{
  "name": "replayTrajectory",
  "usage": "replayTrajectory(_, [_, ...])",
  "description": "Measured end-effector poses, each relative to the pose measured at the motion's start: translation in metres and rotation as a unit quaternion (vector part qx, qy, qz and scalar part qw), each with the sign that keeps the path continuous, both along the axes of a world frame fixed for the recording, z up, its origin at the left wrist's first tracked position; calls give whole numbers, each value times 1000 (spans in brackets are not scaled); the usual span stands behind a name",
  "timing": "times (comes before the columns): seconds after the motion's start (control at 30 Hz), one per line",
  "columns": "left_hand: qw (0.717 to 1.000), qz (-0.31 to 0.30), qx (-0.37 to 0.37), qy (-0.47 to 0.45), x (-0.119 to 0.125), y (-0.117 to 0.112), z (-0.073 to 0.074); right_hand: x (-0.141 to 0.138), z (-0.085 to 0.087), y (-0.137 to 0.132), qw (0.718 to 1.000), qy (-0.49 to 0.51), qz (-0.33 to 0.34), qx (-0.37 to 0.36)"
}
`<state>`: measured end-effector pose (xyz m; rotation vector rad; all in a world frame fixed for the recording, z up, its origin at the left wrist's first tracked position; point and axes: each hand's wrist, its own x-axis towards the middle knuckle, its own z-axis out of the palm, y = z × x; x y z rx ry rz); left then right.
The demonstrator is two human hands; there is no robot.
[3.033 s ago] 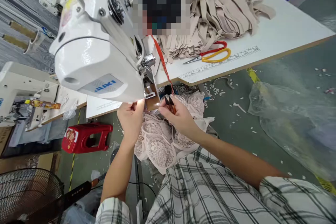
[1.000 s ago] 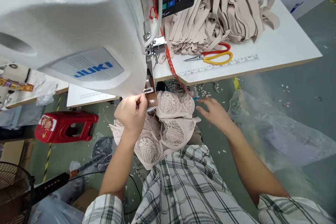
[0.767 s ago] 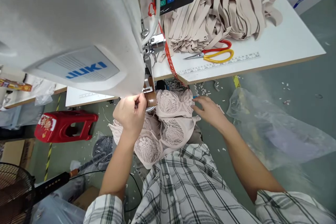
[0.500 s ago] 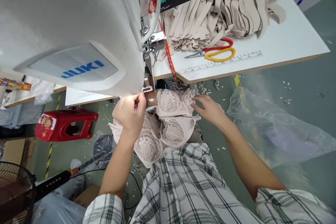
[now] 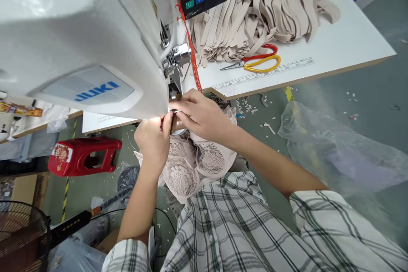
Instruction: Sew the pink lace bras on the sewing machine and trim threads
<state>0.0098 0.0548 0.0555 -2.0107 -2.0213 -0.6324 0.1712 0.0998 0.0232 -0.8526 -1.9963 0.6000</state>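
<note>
Bras [image 5: 208,161]: 6 o'clock from right hand [image 5: 205,117], 4 o'clock from left hand [image 5: 153,139]. From here, neither grip's closure is discernible.

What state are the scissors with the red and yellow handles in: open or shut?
Shut, it appears: the blades of the scissors lie together, tapering to one tip on the white table.

Head-worn view, facing forward and down, close

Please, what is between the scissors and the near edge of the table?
In the head view, ruler markings on the table lie between the scissors and its near edge.
</note>
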Motion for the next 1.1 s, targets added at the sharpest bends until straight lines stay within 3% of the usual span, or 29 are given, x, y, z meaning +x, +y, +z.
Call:
replayTrajectory(0.13, [999, -24, 2, 33, -4, 0, 7, -12, 3, 10, 1000, -9, 4, -4])
replayTrajectory(0.37, [992, -85, -62, 68, -5, -9, 20, -15, 18, 9, 997, -67, -33, -38])
replayTrajectory(0.53, [982, -185, 18, -22, -16, -30, 16, -15, 23, 4, 990, -108, -87, 12])
replayTrajectory(0.6, [976, -199, 49, -76, -22, -40, 13, -10, 20, 0, 988, -98, -114, 34])
replayTrajectory(0.7, [971, -148, 80, -169, -26, -44, 7, 3, 10, -1, 987, -62, -149, 7])
replayTrajectory(0.83, [953, -72, 95, -277, -15, -28, -1, 17, -9, 4, 981, -18, -175, -80])
replayTrajectory(1.1, [933, 27, 159, -322, 35, 8, -16, 17, -35, -8, 975, 77, -161, -132])
